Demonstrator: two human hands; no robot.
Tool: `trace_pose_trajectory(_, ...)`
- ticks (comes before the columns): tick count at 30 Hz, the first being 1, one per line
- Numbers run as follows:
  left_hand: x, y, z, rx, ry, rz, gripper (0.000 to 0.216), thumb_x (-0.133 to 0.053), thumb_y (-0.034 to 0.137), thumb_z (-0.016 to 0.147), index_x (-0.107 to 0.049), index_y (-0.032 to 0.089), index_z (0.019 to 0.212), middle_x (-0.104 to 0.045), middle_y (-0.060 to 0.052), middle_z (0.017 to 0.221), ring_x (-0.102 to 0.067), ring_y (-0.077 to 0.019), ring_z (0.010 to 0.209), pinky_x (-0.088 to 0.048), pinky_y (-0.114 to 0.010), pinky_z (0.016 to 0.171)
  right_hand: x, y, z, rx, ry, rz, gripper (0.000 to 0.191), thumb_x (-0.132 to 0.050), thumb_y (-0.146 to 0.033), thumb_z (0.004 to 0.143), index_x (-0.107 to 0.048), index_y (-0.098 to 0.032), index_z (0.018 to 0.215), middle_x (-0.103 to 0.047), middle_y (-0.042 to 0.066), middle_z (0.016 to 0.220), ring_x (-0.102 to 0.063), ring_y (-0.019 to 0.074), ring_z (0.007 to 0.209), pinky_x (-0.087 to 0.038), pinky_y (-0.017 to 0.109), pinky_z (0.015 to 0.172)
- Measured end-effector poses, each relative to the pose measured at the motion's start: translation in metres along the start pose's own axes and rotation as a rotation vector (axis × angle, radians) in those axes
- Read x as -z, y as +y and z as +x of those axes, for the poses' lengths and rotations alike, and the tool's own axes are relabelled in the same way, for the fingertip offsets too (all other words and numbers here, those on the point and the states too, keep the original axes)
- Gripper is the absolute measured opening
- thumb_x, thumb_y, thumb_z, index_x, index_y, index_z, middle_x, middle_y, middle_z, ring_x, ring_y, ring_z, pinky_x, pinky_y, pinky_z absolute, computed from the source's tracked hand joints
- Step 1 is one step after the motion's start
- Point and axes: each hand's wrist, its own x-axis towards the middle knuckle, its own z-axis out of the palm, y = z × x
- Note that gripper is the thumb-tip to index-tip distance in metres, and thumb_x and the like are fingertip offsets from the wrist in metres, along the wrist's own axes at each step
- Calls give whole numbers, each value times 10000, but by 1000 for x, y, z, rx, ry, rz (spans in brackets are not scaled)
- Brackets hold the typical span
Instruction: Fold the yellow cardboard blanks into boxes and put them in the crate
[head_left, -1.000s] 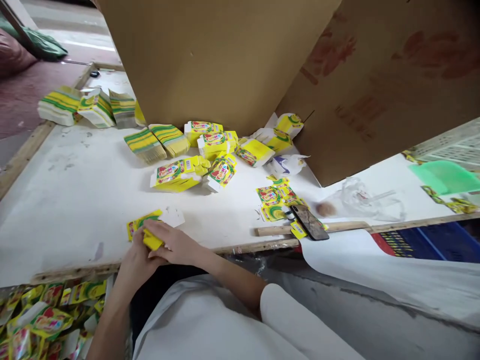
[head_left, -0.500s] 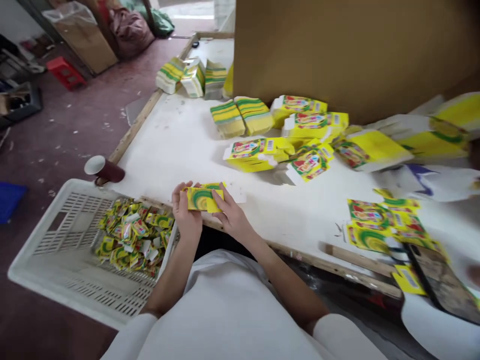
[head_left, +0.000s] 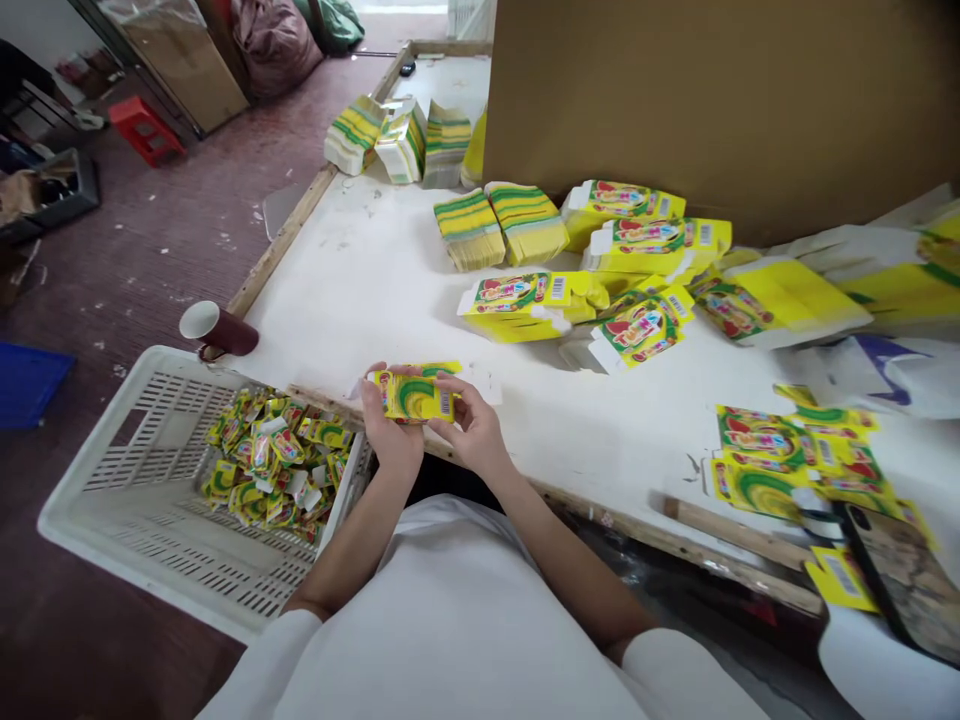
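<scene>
Both hands grip one small yellow and green carton [head_left: 414, 397] just above the near edge of the white table [head_left: 360, 280]. My left hand [head_left: 390, 432] clasps its left end, and my right hand [head_left: 470, 430] pinches its right end. A white slatted crate [head_left: 127, 470] stands on the floor to the left, below the table edge, holding several folded cartons [head_left: 274, 460] of the same print. Flat carton blanks [head_left: 787, 455] lie on the table at the right.
Stacks of flat blanks [head_left: 491, 225] and assembled boxes [head_left: 637, 225] lie in front of a large cardboard sheet [head_left: 712, 100]. A phone [head_left: 904, 580] rests at the right edge. A dark red cup [head_left: 217, 330] lies by the table corner. A red stool [head_left: 146, 130] stands on the floor.
My view swung left, bringing the crate and floor into sight. My hands lifted the carton off the table and turned it; both now grip its ends.
</scene>
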Motion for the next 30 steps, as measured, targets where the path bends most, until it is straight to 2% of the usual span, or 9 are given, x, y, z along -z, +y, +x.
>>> trace_pose_trajectory(3, 7, 8, 2, 1, 15, -6, 331, -676, 516, 829, -596, 245, 1002, -668, 2, 851, -691, -158, 818, -562, -382, 919, -3, -1, -1, -41, -84, -36, 755, -802, -443, 745, -484, -237, 1399, -540, 158, 1425, -656, 257, 1121, -566, 428, 943)
trace_pose_trajectory(6, 36, 33, 13, -99, 51, 171, 319, -671, 484, 821, -586, 235, 1002, -637, 13, 808, -678, -160, 770, -563, -408, 916, 9, 0, 4, 22, -201, -229, 917, -842, -385, 706, -386, -251, 1490, -490, 159, 1477, -596, 284, 1220, -527, 451, 998)
trace_pose_trajectory(8, 68, 59, 24, -292, 130, 436, 359, -639, 486, 838, -562, 223, 1070, -645, -11, 892, -680, -189, 871, -537, -437, 961, 21, 5, 10, 63, -130, -413, 799, -798, -316, 769, -429, -229, 1472, -562, 157, 1405, -582, 299, 1233, -466, 498, 1070)
trace_pose_trajectory(11, 116, 97, 36, -610, 320, 908, 683, -763, 423, 749, -443, 180, 1302, -531, -150, 1359, -509, -276, 1322, -372, -474, 1154, 33, 19, 19, 57, -20, -732, 573, -723, -178, 816, -552, -164, 1363, -666, 170, 1221, -595, 335, 1154, -447, 549, 1061)
trace_pose_trajectory(14, 139, 108, 35, -678, 420, 1061, 736, -759, 384, 781, -372, 181, 1374, -383, -195, 1504, -368, -299, 1441, -277, -516, 1205, 33, 31, 23, 55, -54, -841, 455, -666, -75, 806, -622, -124, 1256, -685, 181, 1123, -608, 344, 1073, -468, 551, 1018)
trace_pose_trajectory(19, 108, 52, 15, -525, 164, 752, 579, -751, 423, 808, -469, 238, 1278, -493, -121, 1396, -485, -238, 1340, -398, -416, 1139, 29, 28, 18, 84, -7, -790, 503, -663, -74, 774, -576, -173, 1260, -640, 123, 1076, -597, 301, 1024, -508, 507, 968)
trace_pose_trajectory(24, 56, -15, 0, -43, -107, 264, 589, -820, 424, 730, -560, 271, 1235, -611, -87, 1291, -594, -228, 1225, -473, -382, 1054, 27, 6, 6, 113, -12, -499, 577, -682, -107, 734, -505, -232, 1268, -581, 31, 959, -589, 210, 849, -547, 400, 823)
trace_pose_trajectory(27, 30, -23, 1, 185, -179, 48, 464, -748, 511, 767, -643, 228, 1119, -688, -90, 1154, -660, -245, 1114, -507, -414, 1009, 24, -6, 1, 111, -135, -322, 550, -681, -138, 762, -507, -260, 1270, -591, 19, 948, -591, 181, 819, -539, 343, 771)
trace_pose_trajectory(30, 12, -17, 7, 188, -181, -47, 382, -703, 533, 778, -669, 204, 970, -703, -51, 914, -700, -214, 918, -544, -391, 927, 20, -12, -1, 33, -209, -33, 602, -738, -284, 794, -462, -276, 1328, -625, 32, 1013, -628, 179, 864, -542, 322, 772)
